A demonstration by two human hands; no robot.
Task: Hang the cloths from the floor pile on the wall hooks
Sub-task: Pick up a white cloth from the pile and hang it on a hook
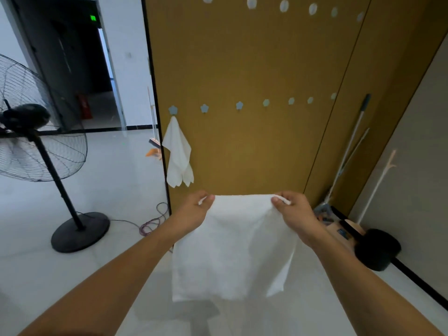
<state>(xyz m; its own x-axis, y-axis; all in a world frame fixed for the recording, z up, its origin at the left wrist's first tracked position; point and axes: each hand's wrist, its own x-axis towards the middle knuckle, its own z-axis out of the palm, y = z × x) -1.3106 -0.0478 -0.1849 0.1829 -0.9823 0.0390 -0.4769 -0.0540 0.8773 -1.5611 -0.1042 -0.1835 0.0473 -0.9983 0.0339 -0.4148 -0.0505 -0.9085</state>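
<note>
Before the ochre wall panel (254, 146): left hand (191, 212) and right hand (294, 212) pinch white cloth (232, 251) by top corners, spread flat. Next, likely: lift one corner onto the free flower hook (204, 108).

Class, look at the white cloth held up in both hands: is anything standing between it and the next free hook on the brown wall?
Nothing visible does. The cloth, pinched by the left hand and right hand, faces bare wall below the free hook. The hung cloth is off to the left.
</note>
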